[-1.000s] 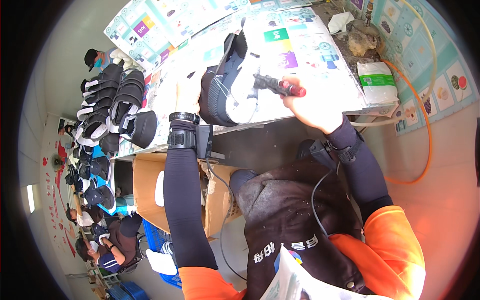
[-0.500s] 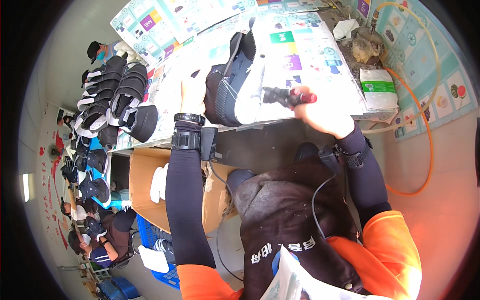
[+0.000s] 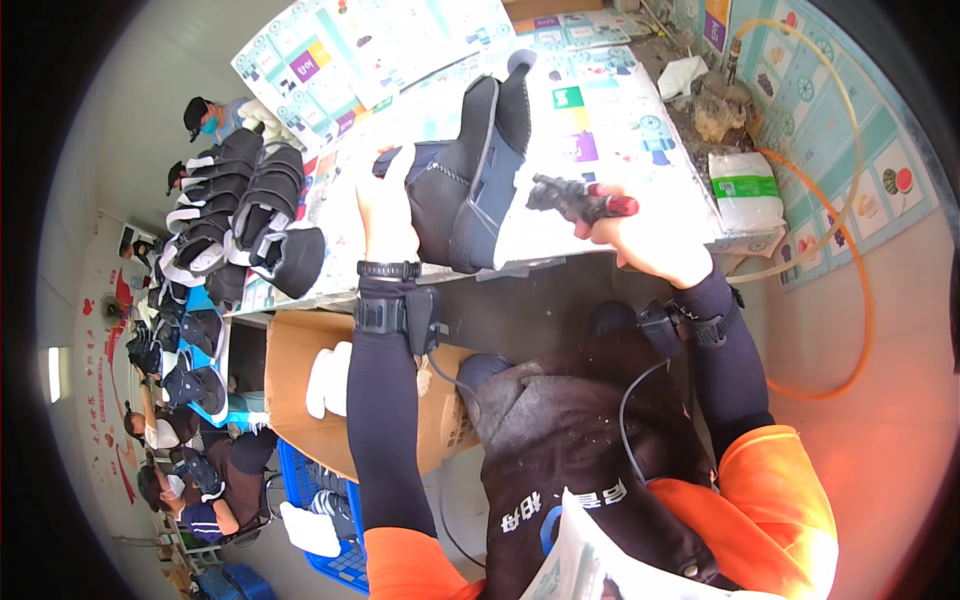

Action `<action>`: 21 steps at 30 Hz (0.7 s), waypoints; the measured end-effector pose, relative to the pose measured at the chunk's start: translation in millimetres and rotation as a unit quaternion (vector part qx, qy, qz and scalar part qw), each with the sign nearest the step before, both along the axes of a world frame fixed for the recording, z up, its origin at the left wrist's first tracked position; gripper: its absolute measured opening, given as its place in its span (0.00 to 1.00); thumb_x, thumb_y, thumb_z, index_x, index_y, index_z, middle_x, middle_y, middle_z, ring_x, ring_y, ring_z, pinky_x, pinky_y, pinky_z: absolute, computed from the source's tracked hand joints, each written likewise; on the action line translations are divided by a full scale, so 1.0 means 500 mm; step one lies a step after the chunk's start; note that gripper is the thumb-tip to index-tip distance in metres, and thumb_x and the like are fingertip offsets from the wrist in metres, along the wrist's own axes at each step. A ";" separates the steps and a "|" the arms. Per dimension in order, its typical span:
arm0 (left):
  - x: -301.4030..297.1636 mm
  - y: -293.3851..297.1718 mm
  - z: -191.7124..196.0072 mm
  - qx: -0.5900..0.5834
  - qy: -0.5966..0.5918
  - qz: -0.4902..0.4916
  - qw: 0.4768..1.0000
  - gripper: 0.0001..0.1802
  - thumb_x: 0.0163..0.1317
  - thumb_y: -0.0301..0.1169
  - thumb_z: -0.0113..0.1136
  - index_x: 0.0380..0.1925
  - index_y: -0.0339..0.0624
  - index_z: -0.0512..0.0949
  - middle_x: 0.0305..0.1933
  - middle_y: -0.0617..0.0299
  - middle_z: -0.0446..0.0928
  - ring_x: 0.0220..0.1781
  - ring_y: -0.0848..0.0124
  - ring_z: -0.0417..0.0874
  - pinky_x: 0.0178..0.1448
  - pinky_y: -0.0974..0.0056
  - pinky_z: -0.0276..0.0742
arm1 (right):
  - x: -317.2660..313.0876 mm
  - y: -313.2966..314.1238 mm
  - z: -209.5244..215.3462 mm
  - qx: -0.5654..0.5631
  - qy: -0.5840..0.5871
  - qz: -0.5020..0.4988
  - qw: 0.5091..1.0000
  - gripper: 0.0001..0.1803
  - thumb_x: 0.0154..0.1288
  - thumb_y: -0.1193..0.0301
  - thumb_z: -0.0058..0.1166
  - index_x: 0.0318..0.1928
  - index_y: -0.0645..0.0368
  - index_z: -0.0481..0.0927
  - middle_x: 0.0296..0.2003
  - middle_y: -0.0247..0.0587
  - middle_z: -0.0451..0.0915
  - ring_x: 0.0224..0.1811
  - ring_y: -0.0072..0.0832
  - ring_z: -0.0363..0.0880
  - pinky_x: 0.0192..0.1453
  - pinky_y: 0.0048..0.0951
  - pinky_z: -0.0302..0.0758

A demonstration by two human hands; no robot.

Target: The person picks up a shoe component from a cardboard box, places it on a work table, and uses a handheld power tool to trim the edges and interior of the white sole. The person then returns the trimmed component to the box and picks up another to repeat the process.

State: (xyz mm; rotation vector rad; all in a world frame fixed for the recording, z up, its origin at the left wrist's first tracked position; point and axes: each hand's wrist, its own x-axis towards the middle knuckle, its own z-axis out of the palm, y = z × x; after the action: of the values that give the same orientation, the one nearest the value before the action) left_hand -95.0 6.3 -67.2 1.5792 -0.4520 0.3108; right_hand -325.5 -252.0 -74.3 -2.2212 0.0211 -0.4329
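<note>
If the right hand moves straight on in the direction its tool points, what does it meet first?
Probably the dark boot: the right hand aims its black tool leftward at it, though depth is unclear.

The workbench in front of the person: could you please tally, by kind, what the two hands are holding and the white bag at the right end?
Dark boot, under the left hand: 1
Black tool with a red end, gripped by the right hand: 1
White bag: 1
Total: 3
</note>
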 end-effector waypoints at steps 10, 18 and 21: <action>0.179 0.092 -0.026 -0.099 0.150 -0.137 0.974 0.12 0.71 0.35 0.74 0.39 0.50 0.77 0.50 0.67 0.80 0.56 0.75 0.78 0.67 0.64 0.70 | 0.005 0.012 0.056 0.152 0.058 -0.057 0.985 0.27 0.57 0.62 0.67 0.57 0.59 0.87 0.29 0.47 0.85 0.33 0.37 0.84 0.43 0.33 0.79; 0.262 0.116 0.002 0.092 0.213 -0.136 0.963 0.20 0.66 0.41 0.78 0.45 0.47 0.75 0.41 0.67 0.83 0.40 0.77 0.85 0.44 0.66 0.81 | 0.064 -0.015 0.082 0.192 0.046 -0.058 0.979 0.15 0.59 0.68 0.65 0.44 0.66 0.89 0.26 0.34 0.83 0.24 0.22 0.81 0.30 0.28 0.78; 0.348 0.255 0.000 0.151 0.260 -0.134 0.944 0.17 0.71 0.46 0.74 0.50 0.50 0.82 0.54 0.72 0.85 0.55 0.81 0.83 0.60 0.65 0.76 | 0.102 0.015 0.074 0.247 0.056 0.003 0.967 0.15 0.60 0.70 0.60 0.46 0.63 0.89 0.39 0.34 0.91 0.32 0.21 0.84 0.31 0.24 0.79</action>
State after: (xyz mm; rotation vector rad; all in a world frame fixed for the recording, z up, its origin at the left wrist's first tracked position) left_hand 78.8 133.6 -67.3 1.7920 -0.3012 -0.3983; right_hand -274.3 -244.5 -37.3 -1.7483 0.1663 -0.2613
